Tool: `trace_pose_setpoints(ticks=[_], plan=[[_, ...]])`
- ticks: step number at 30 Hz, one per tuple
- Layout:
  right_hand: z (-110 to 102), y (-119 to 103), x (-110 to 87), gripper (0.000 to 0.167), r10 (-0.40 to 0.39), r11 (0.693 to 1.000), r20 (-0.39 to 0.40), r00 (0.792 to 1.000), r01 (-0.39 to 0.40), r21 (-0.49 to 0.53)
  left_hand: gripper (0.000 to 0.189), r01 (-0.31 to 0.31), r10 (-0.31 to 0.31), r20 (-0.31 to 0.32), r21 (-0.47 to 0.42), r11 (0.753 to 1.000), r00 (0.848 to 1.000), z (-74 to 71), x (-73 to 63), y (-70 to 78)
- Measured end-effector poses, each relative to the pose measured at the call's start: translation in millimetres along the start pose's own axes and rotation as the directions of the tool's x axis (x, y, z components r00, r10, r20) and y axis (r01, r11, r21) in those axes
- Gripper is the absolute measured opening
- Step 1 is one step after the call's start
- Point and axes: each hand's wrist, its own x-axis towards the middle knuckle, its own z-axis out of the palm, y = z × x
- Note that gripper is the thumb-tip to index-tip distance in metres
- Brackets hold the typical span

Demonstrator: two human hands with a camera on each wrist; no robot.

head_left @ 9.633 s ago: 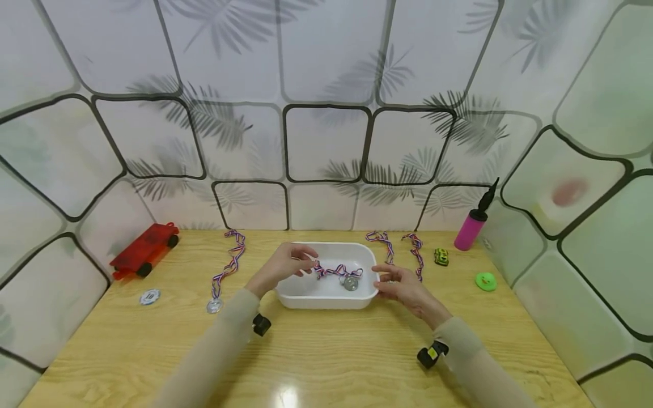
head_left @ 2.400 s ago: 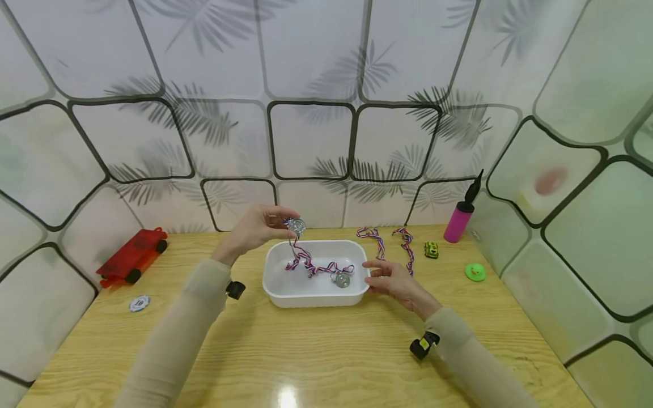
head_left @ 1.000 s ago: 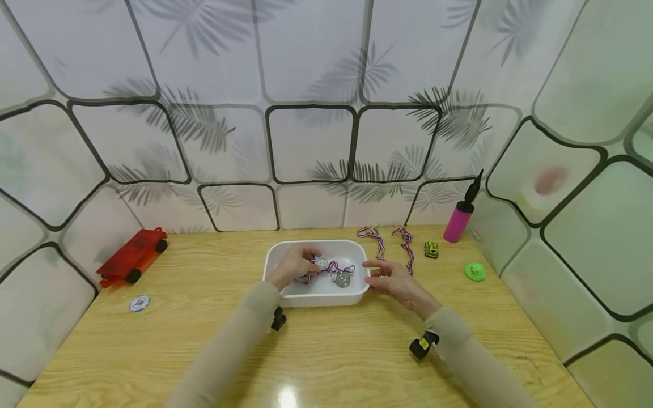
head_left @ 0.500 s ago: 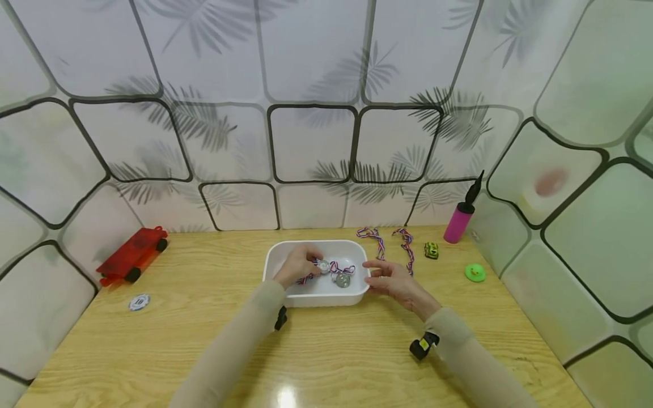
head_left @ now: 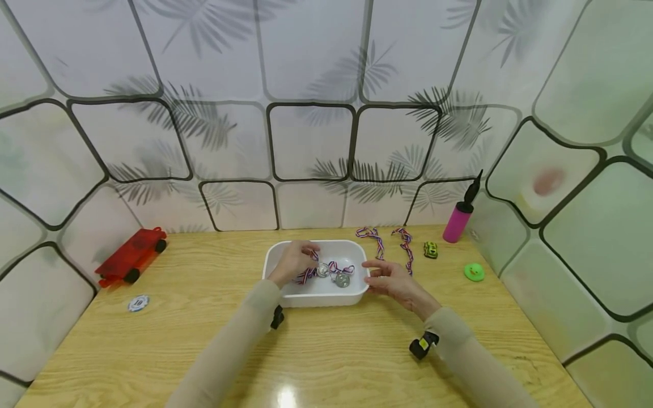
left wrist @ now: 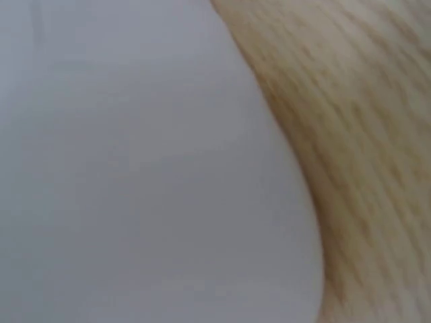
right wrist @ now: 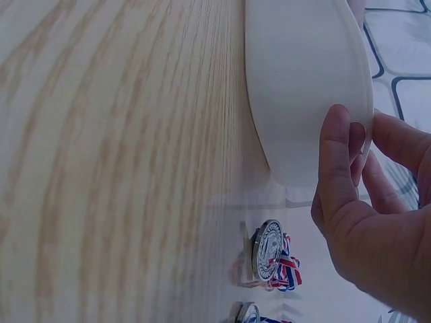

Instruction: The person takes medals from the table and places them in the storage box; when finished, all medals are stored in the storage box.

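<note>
A white plastic tray [head_left: 326, 300] stands on the wooden table; its outer wall [left wrist: 161, 161] fills much of the left wrist view. Inside lie two silver medals, one [head_left: 323, 270] below my left fingertips and the other [head_left: 342, 280] to its right, with tangled red, white and blue ribbons [head_left: 306, 276]. My left hand [head_left: 295, 262] hovers over the tray's left half, fingers loosely bent, a bit of ribbon close to the fingertips. My right hand [head_left: 395, 283] pinches the tray's right rim, thumb against the outer wall in the right wrist view.
Two more ribboned medals lie right of the tray; one silver disc [right wrist: 267, 250] shows in the right wrist view. Further right are a small yellow-green toy car [head_left: 431, 250], a green duck disc [head_left: 474, 272] and a pink pump [head_left: 457, 224]. At left sit a red toy car [head_left: 132, 256] and a poker chip [head_left: 138, 303].
The medal from the table's left was lifted by my left hand and lowered into the tray. Since half a second ago, that hand has drawn back slightly from it. My right hand keeps its grip.
</note>
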Motion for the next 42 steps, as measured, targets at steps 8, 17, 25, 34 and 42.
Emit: trace_pose_setpoints(ticks=[8, 17, 25, 34, 42], plan=[[1, -1, -1.0, 0.049, -0.004, 1.000, -0.005, 1.000, 0.004, 0.006, 0.034, -0.043, 0.044, 0.031, -0.028, 0.999, 0.999, -15.4, -9.4, 1.6], [2, 1, -1.3, 0.048, 0.002, 1.000, -0.025, 1.000, -0.002, -0.029, 0.032, -0.102, 0.108, 0.063, -0.098, 0.990, 0.992, -33.3, -16.7, -1.4], [-1, 2, -3.4, 0.048, -0.032, 0.999, -0.016, 0.999, 0.032, -0.030, 0.032, -0.090, 0.106, 0.087, -0.171, 0.981, 0.991, -52.0, -25.8, -1.2], [-3, 4, -7.1, 0.049, -0.071, 0.997, 0.011, 0.997, 0.071, -0.028, 0.029, -0.075, 0.096, 0.119, -0.166, 0.983, 0.988, -70.0, -36.2, -12.4], [-23, 11, -10.2, 0.049, -0.121, 0.989, 0.025, 0.992, 0.123, -0.085, 0.027, -0.035, 0.055, 0.104, -0.184, 0.982, 0.993, -90.2, -46.1, -27.4]])
